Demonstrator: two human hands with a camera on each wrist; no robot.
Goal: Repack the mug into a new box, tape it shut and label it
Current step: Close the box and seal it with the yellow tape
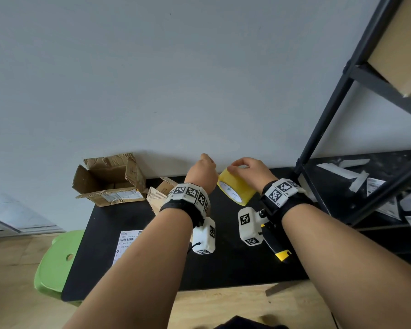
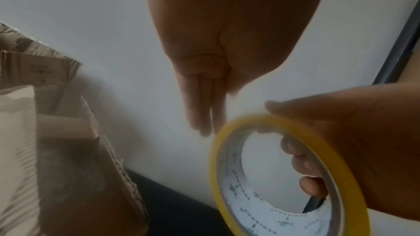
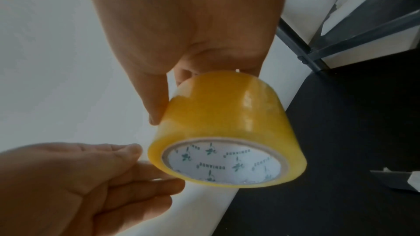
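Yellow-handled, a tool that looks like a utility knife lies nearest on the black worktop, half hidden under the right wrist rig, so its blade cannot be made out; well to its left a printed label sheet waits flat, partly cut off by the left forearm, presumably for the last step. Above these, both hands are raised together over the back of the worktop. The right hand grasps the roll of yellow tape, fingers hooked through the core and thumb pressed on the outer winding, which steadies the roll so its loose end can be found. The left hand is at the roll's near edge with fingers loosely curled, and from the right wrist view its fingertips touch or nearly touch the winding; it seems to be picking for the tape's end, but whether it pinches any tape I cannot tell. Behind the left wrist a small cardboard box shows only a flap and a corner, likely the new one, and whether the mug is inside is hidden; no mug appears anywhere. Farther left, against the wall, stands a torn old carton, flaps open and its inside in shadow. At the right, a dark shelf frame is cut off by the picture edge.
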